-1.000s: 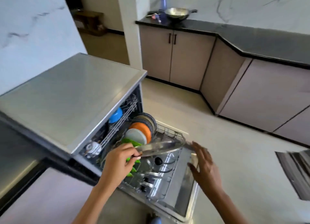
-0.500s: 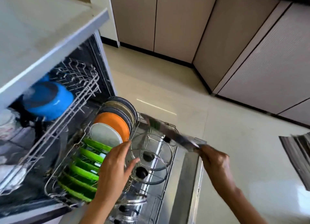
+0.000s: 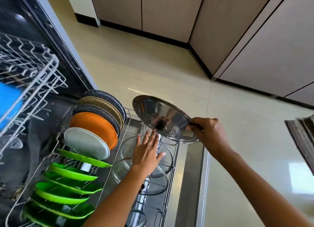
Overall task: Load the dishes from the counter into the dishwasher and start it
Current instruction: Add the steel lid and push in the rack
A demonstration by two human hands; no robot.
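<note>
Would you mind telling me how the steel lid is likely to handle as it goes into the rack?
The steel lid looks rigid and thin, so probably light. Its polished surface may be slippery; the right hand pinches only its rim. Round-edged, it could roll or tip unless wedged between rack wires.

Five green plates [image 3: 73,173], three lids [image 3: 163,118]

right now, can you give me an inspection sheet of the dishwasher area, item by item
surface: lower rack pulled out over the open door.
job's things: steel lid held tilted above the rack's far end; glass lids stand in the right row; green plates, white plate, orange plate and dark plates stand in the left row.
clutter: blue dish in the upper rack.
hands: right hand grips the lid's rim; left hand open, fingers straight, over the glass lids.
cables: nothing seen.
surroundings: tiled floor, cabinets.
</note>
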